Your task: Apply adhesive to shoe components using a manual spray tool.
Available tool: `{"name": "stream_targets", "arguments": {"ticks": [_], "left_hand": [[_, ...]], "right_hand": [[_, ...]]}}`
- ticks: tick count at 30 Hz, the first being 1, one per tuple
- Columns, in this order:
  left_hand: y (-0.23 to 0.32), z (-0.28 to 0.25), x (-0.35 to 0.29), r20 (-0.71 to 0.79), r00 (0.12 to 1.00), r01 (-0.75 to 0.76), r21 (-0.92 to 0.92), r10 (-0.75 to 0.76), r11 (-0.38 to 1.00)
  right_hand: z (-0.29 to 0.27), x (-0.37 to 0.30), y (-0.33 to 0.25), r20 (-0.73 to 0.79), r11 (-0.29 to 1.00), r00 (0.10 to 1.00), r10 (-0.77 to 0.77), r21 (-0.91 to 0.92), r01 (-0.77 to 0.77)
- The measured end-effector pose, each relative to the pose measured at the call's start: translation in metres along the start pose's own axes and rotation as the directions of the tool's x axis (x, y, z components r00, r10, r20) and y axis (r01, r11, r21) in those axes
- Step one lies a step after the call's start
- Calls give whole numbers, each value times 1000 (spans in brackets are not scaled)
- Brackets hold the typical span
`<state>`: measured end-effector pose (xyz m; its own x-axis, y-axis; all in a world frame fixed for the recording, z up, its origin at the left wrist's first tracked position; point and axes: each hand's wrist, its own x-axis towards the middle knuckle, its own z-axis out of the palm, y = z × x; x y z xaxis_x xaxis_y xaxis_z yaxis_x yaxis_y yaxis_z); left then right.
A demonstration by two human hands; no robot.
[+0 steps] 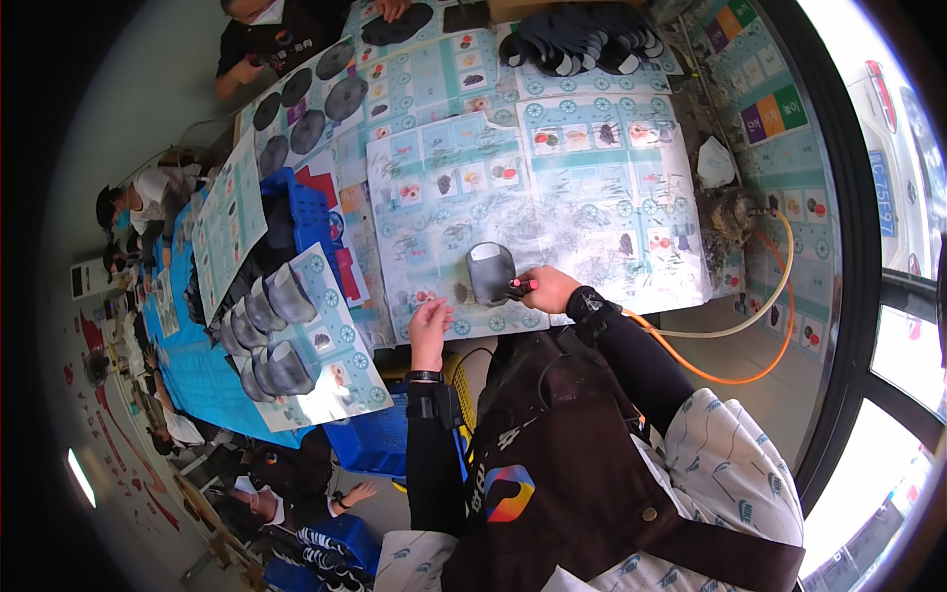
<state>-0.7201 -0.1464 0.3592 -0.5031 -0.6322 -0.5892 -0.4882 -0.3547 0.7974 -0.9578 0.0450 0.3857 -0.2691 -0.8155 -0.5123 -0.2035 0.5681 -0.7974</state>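
Observation:
A grey, cup-shaped piece with a pale patch at its top lies near the front edge of the covered table. My right hand is at its lower right side, closed around a short pink-red tool with a dark end that meets the piece. The fist hides the rest of the tool, so its exact kind does not show. To the left of the piece, at the table's edge, my left hand is apart from it, its fingers loosely bent and holding nothing that I can see.
Dark-smudged printed sheets cover the table. Rows of grey pieces sit on a board at left, beside a blue crate. Dark pieces are heaped at the back. An orange hose loops at right. A co-worker stands across.

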Motion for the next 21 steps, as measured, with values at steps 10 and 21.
{"name": "stream_targets", "arguments": {"ticks": [10, 21], "left_hand": [[-18, 19, 52, -22, 991, -122, 210, 130, 970], [-25, 57, 67, -38, 969, -190, 527, 246, 828]], "right_hand": [[-6, -5, 7, -69, 999, 998, -1, -46, -3], [-17, -8, 12, -123, 985, 990, 71, -145, -89]]}}
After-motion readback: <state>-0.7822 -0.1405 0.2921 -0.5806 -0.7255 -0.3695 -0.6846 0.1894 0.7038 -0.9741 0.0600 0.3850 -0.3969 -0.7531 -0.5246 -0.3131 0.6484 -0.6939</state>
